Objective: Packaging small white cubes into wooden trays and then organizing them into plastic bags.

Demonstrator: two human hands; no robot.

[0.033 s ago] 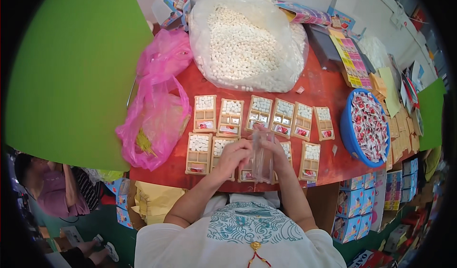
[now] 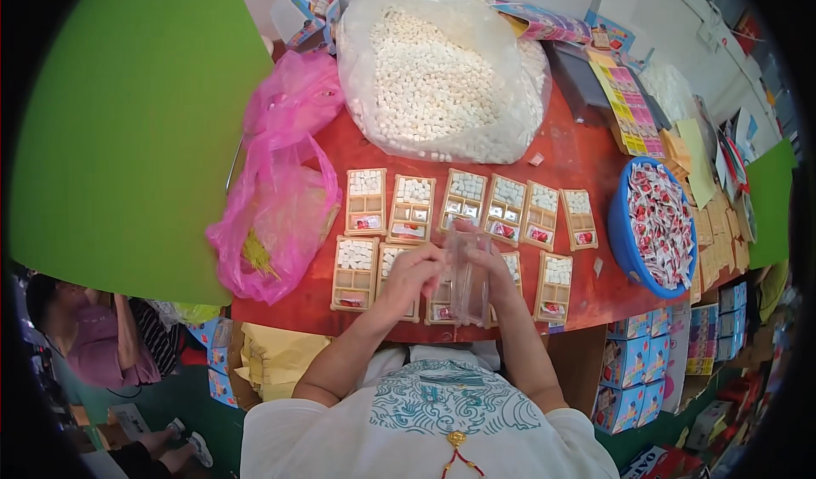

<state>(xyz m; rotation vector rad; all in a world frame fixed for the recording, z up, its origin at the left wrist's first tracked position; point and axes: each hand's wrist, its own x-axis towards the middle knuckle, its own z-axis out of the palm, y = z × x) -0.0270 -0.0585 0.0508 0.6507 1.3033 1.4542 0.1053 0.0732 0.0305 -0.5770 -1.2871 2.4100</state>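
Barely anything has moved since the earlier frame: my feed shows the left hand eased slightly away to the left, off the clear plastic case, and everything else looks the same to me. So I've got the blue basin as my landmark, sitting on the red desk and heaped with small red-and-white packets.

That clear case is left of the basin and a bit nearer the wearer, held up over the trays. The right hand is wrapped round its basin-facing side, pretty snug. Left hand has its fingers bent and bunched near the other side; I honestly can't tell if they're pinching something or even touching the case.

All the tan trays I can see are left of the basin, in two rough rows, with white pieces in one end and a red-and-white packet in the other. A few in the nearer row are half hidden by the hands.

Farther back and left of the basin I see a big clear bag of white pieces. Way left of it there's a pink plastic bag. Directly behind it lies a pink-and-yellow printed sheet.
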